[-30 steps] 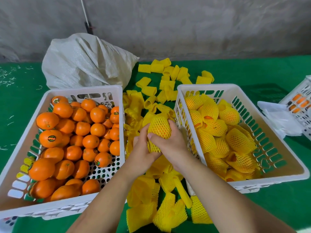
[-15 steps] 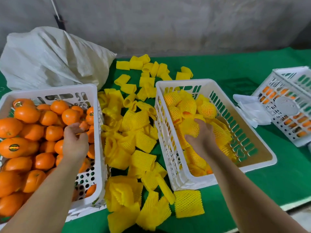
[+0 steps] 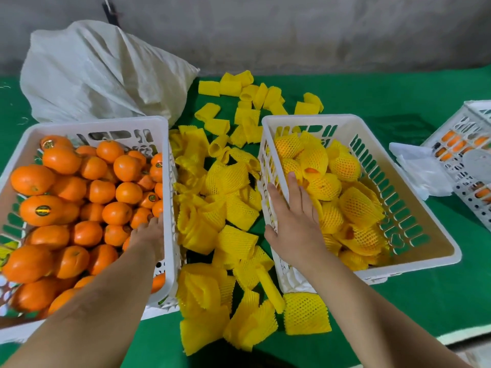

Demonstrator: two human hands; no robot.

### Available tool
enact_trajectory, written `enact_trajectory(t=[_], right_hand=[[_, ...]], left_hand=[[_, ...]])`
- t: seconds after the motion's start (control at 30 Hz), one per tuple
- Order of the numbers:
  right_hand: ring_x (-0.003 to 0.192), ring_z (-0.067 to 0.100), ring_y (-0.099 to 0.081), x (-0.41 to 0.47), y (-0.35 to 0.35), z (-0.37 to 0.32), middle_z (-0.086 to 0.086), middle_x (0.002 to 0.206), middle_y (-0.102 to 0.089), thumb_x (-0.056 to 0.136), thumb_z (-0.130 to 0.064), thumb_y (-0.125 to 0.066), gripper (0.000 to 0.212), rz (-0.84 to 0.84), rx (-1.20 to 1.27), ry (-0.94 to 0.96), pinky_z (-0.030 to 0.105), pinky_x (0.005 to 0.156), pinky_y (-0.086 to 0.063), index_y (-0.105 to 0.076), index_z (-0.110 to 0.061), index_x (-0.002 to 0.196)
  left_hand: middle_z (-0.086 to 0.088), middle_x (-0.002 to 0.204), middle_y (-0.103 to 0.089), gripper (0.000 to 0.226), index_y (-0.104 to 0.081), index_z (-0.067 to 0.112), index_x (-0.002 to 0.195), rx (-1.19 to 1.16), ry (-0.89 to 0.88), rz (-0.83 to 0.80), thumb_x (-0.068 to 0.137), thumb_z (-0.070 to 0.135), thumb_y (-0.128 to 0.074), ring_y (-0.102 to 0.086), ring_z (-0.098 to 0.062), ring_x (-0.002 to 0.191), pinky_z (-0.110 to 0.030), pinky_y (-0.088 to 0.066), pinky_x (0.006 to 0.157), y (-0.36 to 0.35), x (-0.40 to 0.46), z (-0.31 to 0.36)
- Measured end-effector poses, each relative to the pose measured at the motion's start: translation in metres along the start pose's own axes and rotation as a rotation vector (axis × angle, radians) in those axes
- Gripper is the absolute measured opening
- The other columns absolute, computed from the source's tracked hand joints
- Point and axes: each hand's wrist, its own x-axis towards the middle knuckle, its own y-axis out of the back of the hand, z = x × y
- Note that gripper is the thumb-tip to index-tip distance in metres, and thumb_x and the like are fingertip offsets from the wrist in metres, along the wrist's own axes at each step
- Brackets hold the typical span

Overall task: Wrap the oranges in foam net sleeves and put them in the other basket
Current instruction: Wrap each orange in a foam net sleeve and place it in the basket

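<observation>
Setting: a rough grey concrete wall (image 3: 292,30) behind a surface covered in green felt-like cloth (image 3: 398,301).

Item 1: white slotted plastic basket on the left (image 3: 87,126), filled with bare, glossy orange fruit (image 3: 127,193), several bearing small round stickers.

Item 2: white slotted plastic basket on the right (image 3: 414,187), holding oranges already sheathed in yellow foam net (image 3: 345,162), heaped toward its left and near side.

Item 3: loose pile of empty yellow foam net sleeves (image 3: 233,208), spread on the cloth between the two baskets and trailing toward the wall.

Item 4: crumpled white woven sack (image 3: 101,73), set behind the left basket.

Item 5: a third white perforated basket (image 3: 467,166) at the right edge, orange shapes visible through its holes; thin white sheets (image 3: 422,168) are laid beside it.

Left hand (image 3: 150,235): lowered inside the left basket by its right wall, among the bare oranges; the fingers are hidden from view, so whether anything is grasped cannot be told.

Right hand (image 3: 295,221): held over the left rim of the right basket, palm down, fingers straight and spread, nothing held.
</observation>
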Motion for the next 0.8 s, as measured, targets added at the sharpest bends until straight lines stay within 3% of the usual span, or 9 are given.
enact_trajectory(t=[0.13,0.23,0.33,0.4,0.47,0.53,0.67,0.73,0.8], right_hand=[[0.156,0.040,0.005,0.003,0.001,-0.001,0.010,0.171,0.011,0.094,-0.043,-0.056,0.075,-0.085,-0.285,0.057,0.054,0.122,-0.013,-0.026,-0.029,0.161],[0.155,0.042,0.000,0.001,0.001,-0.005,0.017,0.171,-0.003,0.098,-0.036,-0.049,0.044,-0.129,-0.463,0.266,0.055,0.123,-0.006,-0.056,-0.023,0.139],[0.154,0.040,-0.007,0.002,0.002,-0.009,0.017,0.170,-0.014,0.102,-0.035,-0.045,0.037,-0.258,-0.545,0.411,0.055,0.122,-0.010,-0.066,-0.022,0.129],[0.154,0.039,-0.007,0.005,0.001,-0.012,0.015,0.171,-0.012,0.102,-0.036,-0.048,0.035,-0.375,-0.637,0.466,0.053,0.121,-0.012,-0.068,-0.024,0.128],[0.155,0.039,-0.001,0.011,-0.005,-0.018,0.012,0.172,0.000,0.102,-0.036,-0.052,0.035,-0.502,-0.755,0.518,0.054,0.122,-0.010,-0.067,-0.023,0.131],[0.156,0.037,0.005,0.016,-0.017,-0.025,0.005,0.172,0.009,0.101,-0.032,-0.056,0.033,-0.641,-0.724,0.523,0.056,0.123,-0.008,-0.067,-0.022,0.131],[0.152,0.037,-0.014,0.020,-0.035,-0.030,0.005,0.166,-0.026,0.105,-0.027,-0.050,0.039,-0.794,-0.507,0.388,0.055,0.123,-0.018,-0.056,-0.015,0.142],[0.141,0.033,-0.031,0.023,-0.032,-0.032,0.007,0.148,-0.048,0.106,-0.037,-0.049,0.042,-0.706,-0.320,0.280,0.050,0.117,-0.029,-0.056,-0.013,0.139],[0.125,0.028,-0.046,0.028,-0.024,-0.035,0.006,0.125,-0.060,0.100,-0.037,-0.061,0.035,-0.427,-0.045,0.210,0.043,0.104,-0.041,-0.065,-0.012,0.124]], left_hand=[[-0.020,0.156,-0.030,0.069,-0.024,0.015,0.158,-0.060,0.100,0.006,0.103,0.036,-0.059,-0.029,-0.043,0.148,-0.052,-0.028,0.122,0.004,-0.005,0.006],[-0.021,0.154,-0.035,0.052,-0.043,0.012,0.150,-0.462,0.191,0.103,0.105,0.035,-0.055,-0.037,-0.043,0.140,-0.050,-0.037,0.114,0.016,-0.002,-0.004],[-0.019,0.149,-0.042,0.069,-0.046,0.015,0.149,-0.729,0.135,0.335,0.093,0.044,-0.073,-0.046,-0.042,0.132,-0.051,-0.048,0.102,0.033,-0.006,-0.027],[-0.006,0.146,-0.048,0.081,-0.042,0.019,0.153,-0.918,0.036,0.537,0.088,0.053,-0.077,-0.052,-0.027,0.130,-0.036,-0.049,0.095,0.039,-0.025,-0.030],[0.013,0.132,-0.052,0.075,-0.043,0.026,0.148,-1.027,-0.179,0.681,0.088,0.054,-0.078,-0.056,0.004,0.115,-0.010,-0.046,0.083,0.043,-0.051,-0.016],[0.020,0.125,-0.051,0.070,-0.043,0.033,0.143,-0.954,-0.422,0.678,0.087,0.049,-0.081,-0.055,0.015,0.110,-0.003,-0.048,0.077,0.043,-0.076,0.006],[0.007,0.140,-0.051,0.077,-0.044,0.029,0.148,-0.550,-0.732,0.525,0.084,0.049,-0.083,-0.051,-0.013,0.126,-0.035,-0.051,0.102,0.025,-0.103,0.054],[0.005,0.146,-0.051,0.085,-0.040,0.028,0.154,-0.469,-0.748,0.414,0.084,0.055,-0.080,-0.049,-0.015,0.130,-0.037,-0.048,0.107,0.017,-0.105,0.064],[0.007,0.146,-0.049,0.088,-0.039,0.028,0.157,-0.477,-0.717,0.345,0.084,0.060,-0.078,-0.050,-0.013,0.129,-0.030,-0.046,0.103,0.017,-0.100,0.062]])
